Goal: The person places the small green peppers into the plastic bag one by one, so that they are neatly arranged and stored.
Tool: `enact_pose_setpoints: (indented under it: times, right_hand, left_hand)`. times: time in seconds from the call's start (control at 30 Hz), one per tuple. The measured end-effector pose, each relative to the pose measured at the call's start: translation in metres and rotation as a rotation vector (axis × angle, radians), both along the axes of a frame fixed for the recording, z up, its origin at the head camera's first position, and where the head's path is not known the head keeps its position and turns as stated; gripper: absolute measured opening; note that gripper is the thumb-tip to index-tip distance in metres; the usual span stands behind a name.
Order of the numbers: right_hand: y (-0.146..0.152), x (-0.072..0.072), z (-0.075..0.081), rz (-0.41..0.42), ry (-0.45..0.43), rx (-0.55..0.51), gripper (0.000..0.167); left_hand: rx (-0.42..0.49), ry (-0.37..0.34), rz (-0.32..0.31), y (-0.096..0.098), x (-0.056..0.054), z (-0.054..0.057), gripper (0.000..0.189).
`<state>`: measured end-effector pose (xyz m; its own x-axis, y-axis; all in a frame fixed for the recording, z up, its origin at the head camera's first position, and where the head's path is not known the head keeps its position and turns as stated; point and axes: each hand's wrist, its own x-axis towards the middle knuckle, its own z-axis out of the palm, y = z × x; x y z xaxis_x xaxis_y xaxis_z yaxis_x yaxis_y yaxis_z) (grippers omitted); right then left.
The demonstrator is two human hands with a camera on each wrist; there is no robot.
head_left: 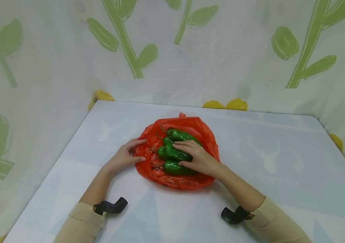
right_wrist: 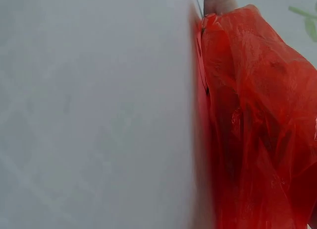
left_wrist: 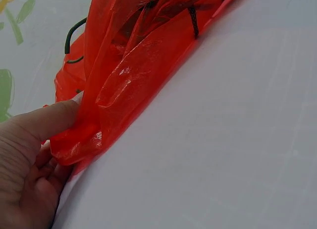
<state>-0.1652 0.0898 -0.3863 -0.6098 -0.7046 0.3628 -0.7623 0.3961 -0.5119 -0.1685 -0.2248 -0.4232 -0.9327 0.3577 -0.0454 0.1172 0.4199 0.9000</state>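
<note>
A crinkled red plastic bag (head_left: 148, 168) lies opened out on the table, with several long green peppers (head_left: 180, 135) inside, their thin stems pointing left. My left hand (head_left: 127, 155) holds the bag's left edge. In the left wrist view, its thumb is on the inner side of the red film (left_wrist: 129, 85) and the fingers are outside. My right hand (head_left: 201, 158) reaches in over the right rim, with fingers and thumb on either side of a middle green pepper (head_left: 172, 153). In the right wrist view the bag's wall (right_wrist: 262, 115) hides most of that hand.
The pale table (head_left: 282, 162) has faint deer-head prints and spreads out around the bag. A smooth, paler red strip (head_left: 187, 129) shows inside the bag's far side. Behind stands a whitish sheet (head_left: 172, 67) with green leaf patterns and yellow shapes along its bottom.
</note>
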Motion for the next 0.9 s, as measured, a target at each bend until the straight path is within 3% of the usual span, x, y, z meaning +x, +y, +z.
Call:
enact_pose_setpoints:
  times: [0.33, 0.43, 0.57, 0.9]
  right_hand:
    - [0.001, 0.006, 0.006, 0.024, 0.052, -0.076, 0.065]
    - [0.004, 0.008, 0.011, 0.021, 0.04, -0.111, 0.067]
    - [0.01, 0.011, 0.016, -0.001, 0.017, -0.145, 0.069]
    - [0.035, 0.014, 0.023, -0.113, 0.037, -0.187, 0.078]
  left_hand:
    - [0.043, 0.086, 0.058, -0.004, 0.008, -0.002, 0.065]
    - [0.05, 0.103, 0.058, -0.001, 0.013, 0.003, 0.068]
    - [0.035, 0.15, 0.064, 0.001, 0.015, 0.006, 0.072]
    - [-0.015, 0.178, 0.161, 0.007, 0.013, 0.016, 0.091]
